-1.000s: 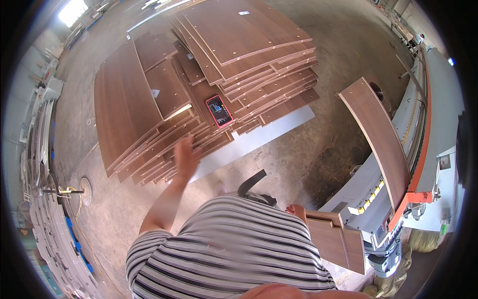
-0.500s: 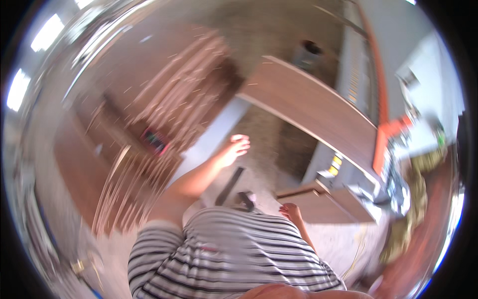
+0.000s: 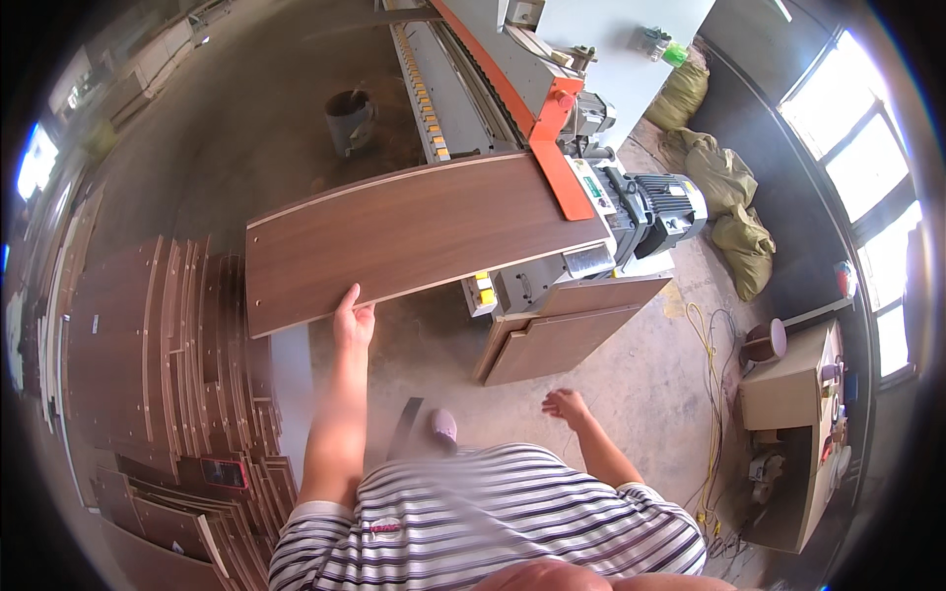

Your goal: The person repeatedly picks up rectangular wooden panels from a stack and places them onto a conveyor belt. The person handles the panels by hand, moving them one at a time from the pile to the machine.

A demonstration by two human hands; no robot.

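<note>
Your left hand has the near edge of the brown panel; your right hand holds nothing

Your left thumb lies over the panel's top face at its near edge, toward the left end, and the other fingers bend in below that edge. They are partly hidden, so you cannot tell how firmly they close. Your right hand hangs over the floor, clear of the panel, its fingers loosely curled and partly open.

The panel lies flat, its right end on the machine and its left end jutting out past it. You can see two small pale spots near that left end. An orange guard crosses over the far right corner, and just right of it sits a dark finned motor. A row of yellow rollers runs away on the far side, with a bucket standing to its left.

Nearer you, below the machine's edge, brown boards stand tilted together. To your left are layered stacks of brown panels, with a phone in a red case lying on the near part. On your right, yellow and dark cables trail across the floor beside a pale wooden cabinet, and farther off, greenish sacks slump along the wall.
</note>
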